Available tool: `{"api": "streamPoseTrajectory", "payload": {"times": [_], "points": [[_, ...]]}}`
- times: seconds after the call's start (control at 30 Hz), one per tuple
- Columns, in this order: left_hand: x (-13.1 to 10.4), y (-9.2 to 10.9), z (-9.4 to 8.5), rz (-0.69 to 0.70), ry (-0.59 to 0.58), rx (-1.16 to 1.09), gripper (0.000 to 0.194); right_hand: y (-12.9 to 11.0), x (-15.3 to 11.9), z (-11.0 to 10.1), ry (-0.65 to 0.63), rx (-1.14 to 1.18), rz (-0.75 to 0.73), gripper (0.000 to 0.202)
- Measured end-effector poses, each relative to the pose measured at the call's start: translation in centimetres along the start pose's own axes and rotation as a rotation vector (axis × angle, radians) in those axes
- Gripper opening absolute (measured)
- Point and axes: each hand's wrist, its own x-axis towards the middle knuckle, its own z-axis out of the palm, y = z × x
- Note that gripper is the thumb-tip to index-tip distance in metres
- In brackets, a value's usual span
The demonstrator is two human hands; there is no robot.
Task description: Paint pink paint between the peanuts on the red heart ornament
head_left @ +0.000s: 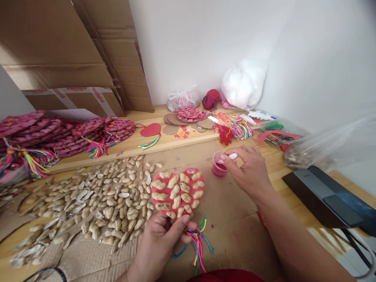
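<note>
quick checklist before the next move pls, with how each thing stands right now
1. Left hand grips the red heart: ok, held near its lower tip.
2. Right hand holds the white tool: ok, pinched by thumb and fingers.
3. Plastic cup upright: ok, pink-red contents visible inside.
4. Peanuts on the heart all pink: not ok, one at the upper edge looks pink, the others tan.
5. Peanuts firmly stuck on: cannot tell.
6. Multicoloured cords clear of the cup: ok, hanging below the heart.

This looks like a craft workspace: a cup of red liquid point(219, 170), loose peanuts point(122, 214), tassels point(241, 130) and yarn point(210, 102) crowd the tabletop point(276, 169).
</note>
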Motion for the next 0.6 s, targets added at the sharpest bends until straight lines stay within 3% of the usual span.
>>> {"api": "streamPoseTrajectory", "payload": {"times": [0.43,0.6], "points": [[0.0,0.1,0.1,0.059,-0.019,-0.007,0.036,-0.4,0.0,-0.5,0.027,-0.006,-0.025,0.019],[0.1,-0.3,-0.3,0.054,-0.089,-0.067,0.035,-0.5,0.3,-1.7,0.139,0.031,-0.057,0.019]]}}
